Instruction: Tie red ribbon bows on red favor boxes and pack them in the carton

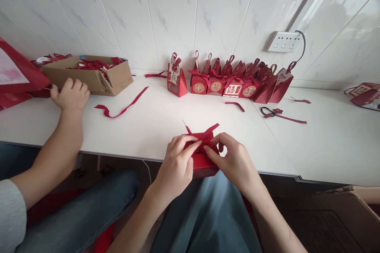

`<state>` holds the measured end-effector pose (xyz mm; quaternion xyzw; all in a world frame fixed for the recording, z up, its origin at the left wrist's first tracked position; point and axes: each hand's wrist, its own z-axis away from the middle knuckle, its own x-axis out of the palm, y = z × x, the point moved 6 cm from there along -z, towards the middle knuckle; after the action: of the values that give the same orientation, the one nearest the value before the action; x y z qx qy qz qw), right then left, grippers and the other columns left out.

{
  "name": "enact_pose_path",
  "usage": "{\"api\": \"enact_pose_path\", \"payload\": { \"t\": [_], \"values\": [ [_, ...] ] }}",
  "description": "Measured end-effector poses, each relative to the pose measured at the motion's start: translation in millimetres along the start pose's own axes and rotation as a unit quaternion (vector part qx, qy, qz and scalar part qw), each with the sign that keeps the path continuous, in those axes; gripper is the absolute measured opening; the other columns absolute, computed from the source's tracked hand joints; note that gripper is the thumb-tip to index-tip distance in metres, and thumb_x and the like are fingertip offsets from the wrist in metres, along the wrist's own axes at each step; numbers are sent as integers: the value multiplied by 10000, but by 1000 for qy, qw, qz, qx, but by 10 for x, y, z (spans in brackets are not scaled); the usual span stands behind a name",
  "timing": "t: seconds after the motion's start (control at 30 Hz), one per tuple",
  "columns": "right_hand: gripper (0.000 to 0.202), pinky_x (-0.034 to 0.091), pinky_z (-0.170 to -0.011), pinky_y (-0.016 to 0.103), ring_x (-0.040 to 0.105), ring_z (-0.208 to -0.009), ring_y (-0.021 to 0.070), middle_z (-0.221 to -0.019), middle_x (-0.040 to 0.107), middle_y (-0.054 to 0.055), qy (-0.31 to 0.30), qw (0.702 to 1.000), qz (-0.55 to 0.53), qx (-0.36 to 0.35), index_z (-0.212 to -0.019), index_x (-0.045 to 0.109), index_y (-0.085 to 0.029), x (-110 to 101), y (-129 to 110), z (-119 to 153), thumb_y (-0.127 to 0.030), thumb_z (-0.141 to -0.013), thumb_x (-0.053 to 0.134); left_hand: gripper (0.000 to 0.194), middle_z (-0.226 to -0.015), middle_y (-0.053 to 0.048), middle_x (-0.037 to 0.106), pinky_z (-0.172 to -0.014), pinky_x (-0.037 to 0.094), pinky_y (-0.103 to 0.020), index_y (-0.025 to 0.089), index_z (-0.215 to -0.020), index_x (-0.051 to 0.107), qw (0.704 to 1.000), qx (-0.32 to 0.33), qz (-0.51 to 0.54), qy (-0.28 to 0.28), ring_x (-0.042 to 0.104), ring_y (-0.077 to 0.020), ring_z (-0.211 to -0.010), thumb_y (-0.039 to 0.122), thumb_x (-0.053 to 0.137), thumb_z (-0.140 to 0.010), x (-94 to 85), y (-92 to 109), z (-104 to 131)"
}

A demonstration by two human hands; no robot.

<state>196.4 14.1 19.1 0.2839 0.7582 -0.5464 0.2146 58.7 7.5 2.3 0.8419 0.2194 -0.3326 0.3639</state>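
Note:
A small red gift box [202,164] sits at the white table's [166,122] near edge, over my lap. My left hand [177,162] and my right hand [233,158] both grip it from either side. Their fingertips pinch the red ribbon bow [204,136] on its top, whose ends stick up and outward. A row of several finished red gift boxes [234,83] with gold emblems and ribbon handles stands against the tiled wall. One more finished box [176,77] stands apart to their left.
Another person's hand [71,94] rests at a cardboard box [92,75] of red ribbons, far left, beside a red bag [18,73]. Loose ribbons [123,106] and a tasselled tag [279,114] lie on the table. Another cardboard box [341,209] sits at lower right.

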Motion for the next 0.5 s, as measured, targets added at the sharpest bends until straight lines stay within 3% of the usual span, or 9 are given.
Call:
{"api": "enact_pose_path", "payload": {
  "t": [0.23, 0.37, 0.5],
  "values": [
    [250, 381, -612, 301, 340, -395, 102, -446, 381, -83, 42, 989, 145, 8, -611, 275, -235, 137, -61, 15, -207, -781, 456, 458, -1128, -73, 557, -958, 480, -416, 190, -1181, 564, 1000, 2, 2, 10, 487, -210, -1090, 0, 332, -835, -11, 17, -9],
    [155, 371, -614, 293, 435, -450, 126, -514, 463, -59, 38, 983, 178, -27, -685, 328, -232, 155, -159, 33, -128, -766, 410, 442, -1114, -76, 571, -936, 499, -423, 191, -1156, 586, 1000, -6, 6, 19, 496, -217, -1087, 6, 342, -837, -15, 13, -9],
    [147, 365, -580, 271, 468, -453, 129, -547, 510, -47, 31, 982, 177, -56, -686, 340, -232, 63, -201, 37, -157, -778, 427, 450, -1114, -80, 572, -943, 493, -446, 199, -1164, 590, 1000, -8, 9, 21, 500, -227, -1089, 10, 347, -837, -4, 9, -5]
  ]
}}
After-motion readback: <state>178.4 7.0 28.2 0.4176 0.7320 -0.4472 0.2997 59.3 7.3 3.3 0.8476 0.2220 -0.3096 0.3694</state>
